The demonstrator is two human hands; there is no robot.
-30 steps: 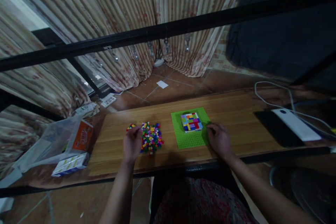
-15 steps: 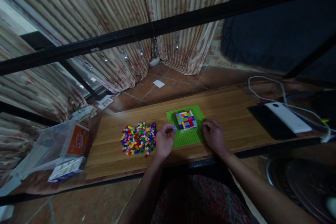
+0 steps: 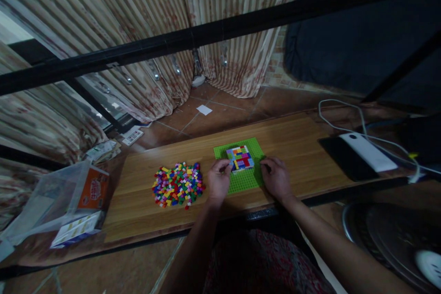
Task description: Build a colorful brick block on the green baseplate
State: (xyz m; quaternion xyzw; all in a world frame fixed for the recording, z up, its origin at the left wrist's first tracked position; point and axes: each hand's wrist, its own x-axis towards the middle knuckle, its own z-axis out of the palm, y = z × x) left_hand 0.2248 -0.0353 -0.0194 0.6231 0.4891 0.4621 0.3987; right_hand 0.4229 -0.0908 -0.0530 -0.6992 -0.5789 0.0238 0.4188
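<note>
the brick block [image 3: 242, 158] sits between the fingers of the left hand [image 3: 219, 180], pinched, and the right hand [image 3: 276, 178], curled, any grasp unclear.

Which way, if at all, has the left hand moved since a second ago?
Yes: against the wooden tabletop, the left hand has moved right, from the loose brick pile to the left edge of the green baseplate, beside the brick build.

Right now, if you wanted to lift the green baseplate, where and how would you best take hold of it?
Probably by the left and right edges of the green baseplate, one hand from each side: it lies flat on the table, and the brick block takes up its middle. The left hand and right hand are at those edges.
</note>
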